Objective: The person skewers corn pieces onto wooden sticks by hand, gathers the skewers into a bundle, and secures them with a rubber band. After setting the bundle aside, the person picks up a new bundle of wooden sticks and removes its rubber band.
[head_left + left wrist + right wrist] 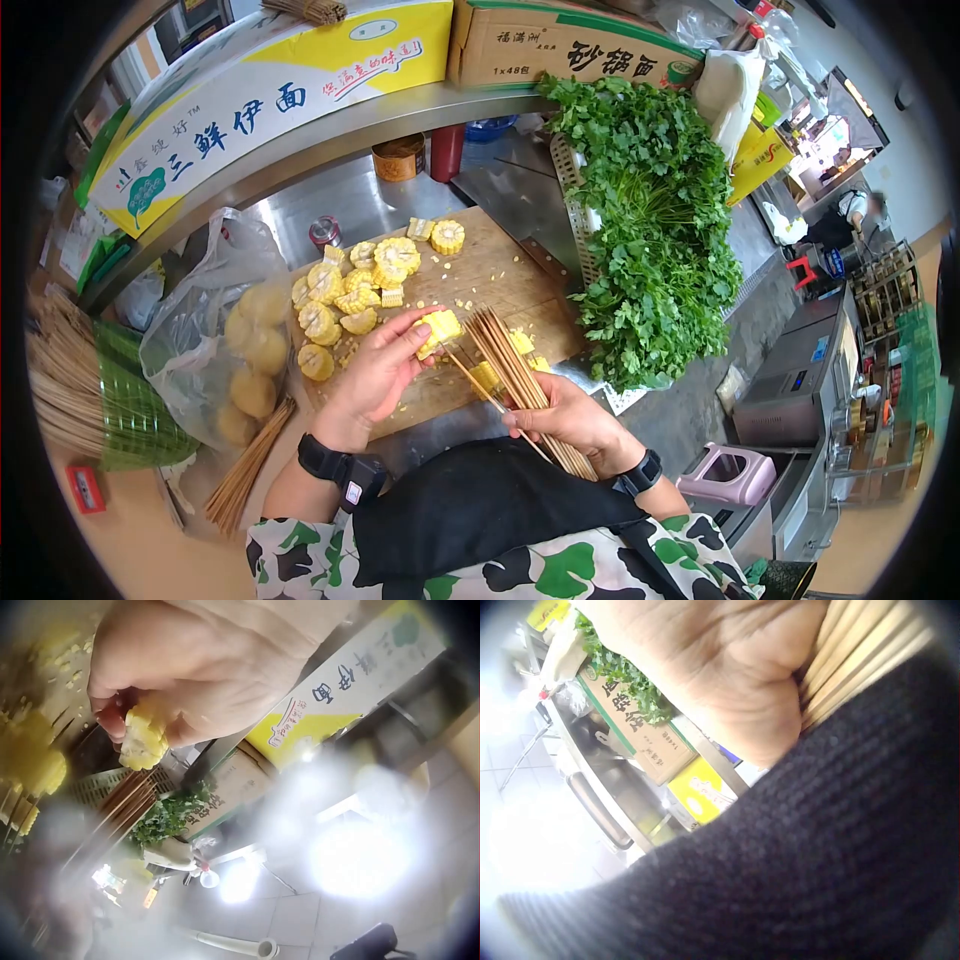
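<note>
In the head view the left hand [378, 372] pinches a yellow corn piece [438, 332] between thumb and fingers, over the front of the cutting board [540, 300]. The right hand [575, 420] grips a bundle of wooden skewers [512, 365], and one skewer [472, 378] stands apart from the bundle, its tip close to the corn piece. Whether the tip is inside the corn I cannot tell. In the left wrist view the left hand [199, 667] holds the corn piece [142, 742] near the skewer tips [127, 799]. The right wrist view shows the right palm [727, 675] against the skewers [855, 660].
Cut corn pieces [358, 280] lie on the board's left half, with a knife [545, 262] at its right edge. Leafy greens [650, 230] fill a basket on the right. A plastic bag [215, 330] of round items and more skewers [250, 465] are on the left.
</note>
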{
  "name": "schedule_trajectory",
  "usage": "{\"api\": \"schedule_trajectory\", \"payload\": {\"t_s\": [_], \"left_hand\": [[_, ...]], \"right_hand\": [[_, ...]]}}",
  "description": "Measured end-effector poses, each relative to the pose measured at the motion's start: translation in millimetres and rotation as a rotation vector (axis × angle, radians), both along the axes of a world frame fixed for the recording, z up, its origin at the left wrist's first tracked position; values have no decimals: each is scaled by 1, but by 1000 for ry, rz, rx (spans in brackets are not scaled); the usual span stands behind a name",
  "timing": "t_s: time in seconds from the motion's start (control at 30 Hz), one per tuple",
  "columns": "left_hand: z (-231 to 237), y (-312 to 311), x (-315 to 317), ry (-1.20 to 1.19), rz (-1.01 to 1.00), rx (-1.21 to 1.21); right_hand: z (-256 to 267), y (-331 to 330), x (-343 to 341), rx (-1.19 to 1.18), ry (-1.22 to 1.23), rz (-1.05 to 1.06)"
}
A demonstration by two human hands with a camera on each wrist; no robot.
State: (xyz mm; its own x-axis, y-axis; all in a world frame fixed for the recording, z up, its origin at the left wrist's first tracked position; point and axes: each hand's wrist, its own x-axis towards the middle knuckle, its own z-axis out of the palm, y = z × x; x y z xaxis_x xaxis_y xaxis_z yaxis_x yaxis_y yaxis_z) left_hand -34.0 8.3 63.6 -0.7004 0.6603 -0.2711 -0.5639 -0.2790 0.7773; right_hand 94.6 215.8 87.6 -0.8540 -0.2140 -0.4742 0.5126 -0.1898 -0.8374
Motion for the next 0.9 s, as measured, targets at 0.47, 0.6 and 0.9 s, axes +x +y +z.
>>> {"api": "schedule_trajectory", "payload": {"t_s": [0.47,0.6,0.9], "left_hand": [[-2,7,14,-88,124,10],[-7,12,18,10,120,-75],[-26,24,34,-7,40,-84]], "right_hand": [[-3,-1,-1,8,3,-28],[-5,-2,-2,30,8,-21],[-13,0,-7,45,-8,-34]]}}
